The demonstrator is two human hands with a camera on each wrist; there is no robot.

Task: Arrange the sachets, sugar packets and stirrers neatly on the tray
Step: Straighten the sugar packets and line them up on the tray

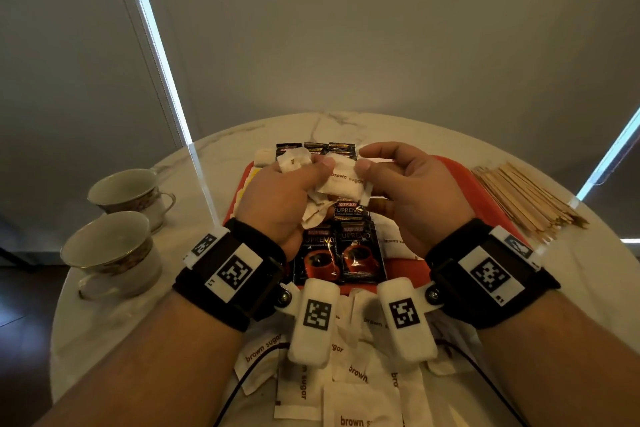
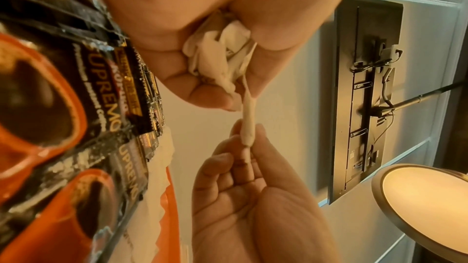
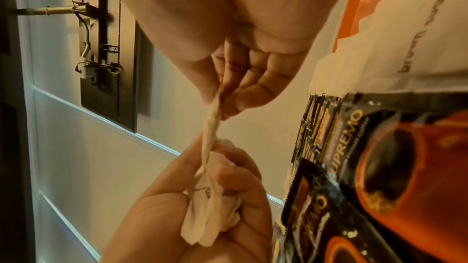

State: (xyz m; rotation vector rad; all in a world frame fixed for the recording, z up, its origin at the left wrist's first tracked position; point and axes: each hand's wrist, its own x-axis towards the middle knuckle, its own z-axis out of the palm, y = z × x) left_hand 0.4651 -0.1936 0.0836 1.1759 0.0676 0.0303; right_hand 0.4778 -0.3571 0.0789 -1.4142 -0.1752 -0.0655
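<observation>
Hands: your left hand point(image 1: 277, 194) clutched a bunch of sugar packets point(image 1: 313, 184); your right hand point(image 1: 412, 191) pinched one.
Tray point(image 1: 460, 184): held coffee sachets point(image 1: 343, 250).
Left: loose packets point(image 1: 346, 388) and stirrers point(image 1: 526, 201) lay on the bench point(image 1: 214, 163).

A round marble table point(image 1: 214, 163) carries a red tray point(image 1: 460, 180), two teacups point(image 1: 114, 250), wooden stirrers point(image 1: 519, 198) and sugar packets point(image 1: 360, 402).
</observation>
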